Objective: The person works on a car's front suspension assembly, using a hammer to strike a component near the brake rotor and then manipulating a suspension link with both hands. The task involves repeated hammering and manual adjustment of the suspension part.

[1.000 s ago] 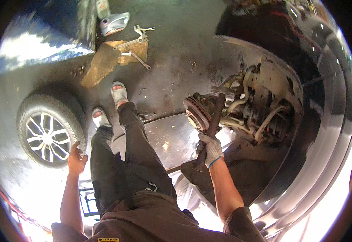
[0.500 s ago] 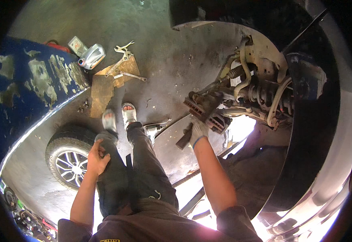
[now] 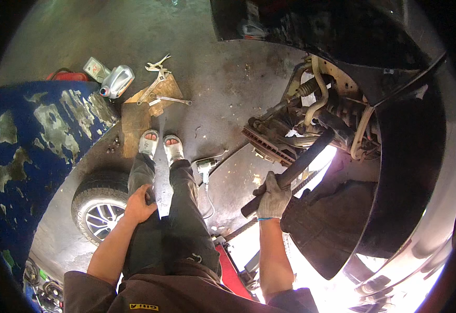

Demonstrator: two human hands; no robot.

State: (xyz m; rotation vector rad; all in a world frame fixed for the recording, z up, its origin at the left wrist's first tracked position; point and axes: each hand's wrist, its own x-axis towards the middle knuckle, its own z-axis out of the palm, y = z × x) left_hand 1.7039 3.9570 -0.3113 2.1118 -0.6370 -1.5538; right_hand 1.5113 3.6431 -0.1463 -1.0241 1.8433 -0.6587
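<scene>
My right hand point(image 3: 272, 201), in a pale glove, is closed on the handle of a large dark hammer point(image 3: 311, 155). Its head point(image 3: 336, 128) is up in the wheel well, over the suspension parts point(image 3: 319, 107), right of the brake disc point(image 3: 267, 146). My bare left hand point(image 3: 140, 203) rests by my left thigh, fingers loosely bent and apart, with nothing visible in them.
A dark car body point(image 3: 410, 146) curves round the right. Left are a scuffed blue panel point(image 3: 40, 141) and an alloy wheel point(image 3: 100, 208). A silver jug point(image 3: 118, 81) and wrenches point(image 3: 155, 86) lie on and by cardboard point(image 3: 134, 120); an air gun point(image 3: 205, 169) lies by my feet.
My right hand and the hammer have shifted; the head now sits further right, deeper among the suspension parts. My left hand has moved rightward against my thigh. The view has shifted.
</scene>
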